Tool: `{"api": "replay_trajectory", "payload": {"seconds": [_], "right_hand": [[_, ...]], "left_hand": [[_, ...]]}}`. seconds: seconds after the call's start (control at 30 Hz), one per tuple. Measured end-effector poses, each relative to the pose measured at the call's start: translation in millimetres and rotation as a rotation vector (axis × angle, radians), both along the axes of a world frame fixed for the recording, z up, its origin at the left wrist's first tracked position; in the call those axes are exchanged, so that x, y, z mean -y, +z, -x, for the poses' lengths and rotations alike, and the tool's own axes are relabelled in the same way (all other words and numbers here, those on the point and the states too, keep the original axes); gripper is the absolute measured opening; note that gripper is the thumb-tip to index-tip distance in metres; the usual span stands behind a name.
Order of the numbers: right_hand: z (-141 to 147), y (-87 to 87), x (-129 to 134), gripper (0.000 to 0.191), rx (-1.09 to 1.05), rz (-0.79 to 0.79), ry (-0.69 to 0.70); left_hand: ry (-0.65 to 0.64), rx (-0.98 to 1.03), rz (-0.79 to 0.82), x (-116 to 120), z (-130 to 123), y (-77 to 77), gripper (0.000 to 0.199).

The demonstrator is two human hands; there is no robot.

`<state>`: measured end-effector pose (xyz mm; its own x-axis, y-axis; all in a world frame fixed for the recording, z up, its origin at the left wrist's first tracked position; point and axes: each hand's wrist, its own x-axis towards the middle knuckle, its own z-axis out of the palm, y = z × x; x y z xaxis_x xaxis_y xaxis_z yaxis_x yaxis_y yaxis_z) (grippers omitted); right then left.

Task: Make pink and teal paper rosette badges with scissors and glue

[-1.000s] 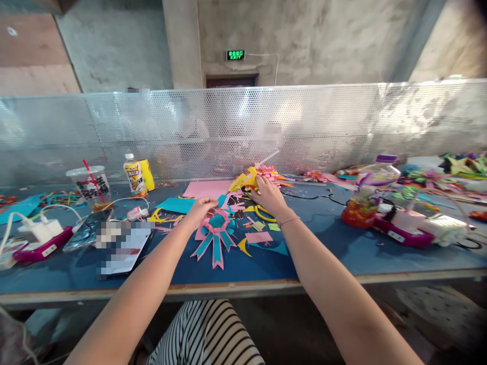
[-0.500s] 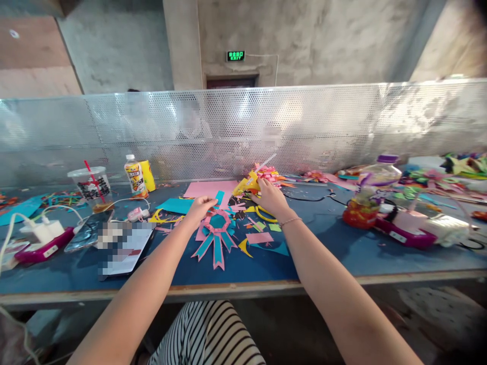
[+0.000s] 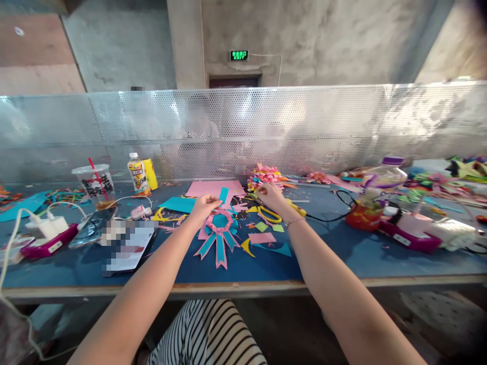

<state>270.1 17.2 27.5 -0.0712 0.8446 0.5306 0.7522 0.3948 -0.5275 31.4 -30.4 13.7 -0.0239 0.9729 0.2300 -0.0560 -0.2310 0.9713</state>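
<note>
Head view: "EXIT" is readable on one green sign [image 3: 239,56]. One blue strip [image 3: 224,195] is pinched by the left hand [image 3: 207,205] near one three-tailed rosette [image 3: 219,232] on the worktop [image 3: 266,268]; beside pink flowers [image 3: 265,173], the right hand's [image 3: 272,196] grip cannot be told.

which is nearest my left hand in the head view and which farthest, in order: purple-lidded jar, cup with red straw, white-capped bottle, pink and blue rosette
1. Rosette, just below the left hand
2. White-capped bottle, to the left
3. Cup, farther left
4. Purple-lidded jar, far over on the right
</note>
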Motion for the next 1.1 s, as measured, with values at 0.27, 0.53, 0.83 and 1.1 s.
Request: {"api": "replay_trajectory", "payload": {"seconds": [0.27,0.53,0.83,1.1], "right_hand": [[80,-9.5,33,0.028,-0.560,0.247,0.496],[80,-11.3,29,0.018,-0.760,0.341,0.456],[66,-7.3,24,0.007,-0.820,0.593,0.338],[55,-2.9,22,0.017,-1.010,0.590,0.463]], "left_hand": [[-0.055,0.002,0.018,4,-5,2.2,0.029],[0.189,-0.301,-0.175,-5,4,-4.5,0.029],[0.011,-0.471,0.082,-24,16,-25.4,0.032],[0.009,-0.049,-0.024,-17,16,-13.6,0.031]]}}
